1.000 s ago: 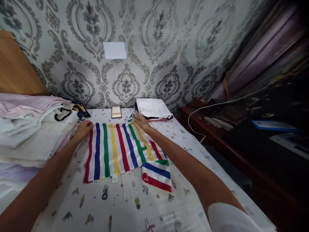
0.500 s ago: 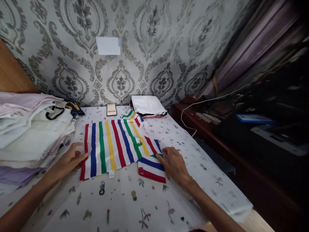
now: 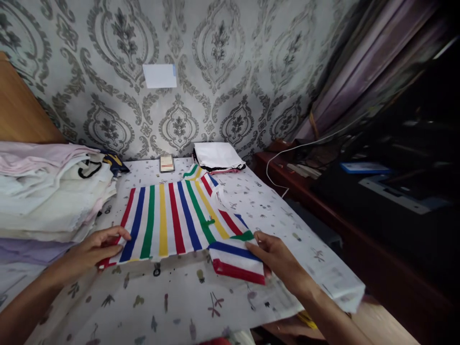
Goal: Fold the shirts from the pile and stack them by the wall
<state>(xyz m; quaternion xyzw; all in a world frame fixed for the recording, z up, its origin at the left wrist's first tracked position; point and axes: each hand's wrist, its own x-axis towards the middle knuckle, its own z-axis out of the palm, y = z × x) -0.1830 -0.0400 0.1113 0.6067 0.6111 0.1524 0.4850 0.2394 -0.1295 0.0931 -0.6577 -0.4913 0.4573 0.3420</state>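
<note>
A striped shirt [image 3: 168, 215] in red, blue, green, yellow and white lies across the patterned sheet, its hem to the left and its collar to the right. My left hand [image 3: 102, 247] grips the lower left corner at the red hem, thumb and fingers pinched on the cloth. My right hand [image 3: 271, 254] holds the near sleeve by the shoulder, thumb on top and the other fingers partly hidden beneath. The near edge of the shirt is lifted slightly off the sheet.
Piled clothes [image 3: 46, 191] lie at the left. Folded clothes [image 3: 219, 155] and a small card-like item [image 3: 166, 164] are at the back near the wall. A dark red ledge [image 3: 280, 175] with a white cable [image 3: 305, 149] runs along the right.
Both hands have closed on the shirt. Its near edge has been pulled toward me and spread sideways, the hem corner moving left and the sleeve right. The view has shifted slightly.
</note>
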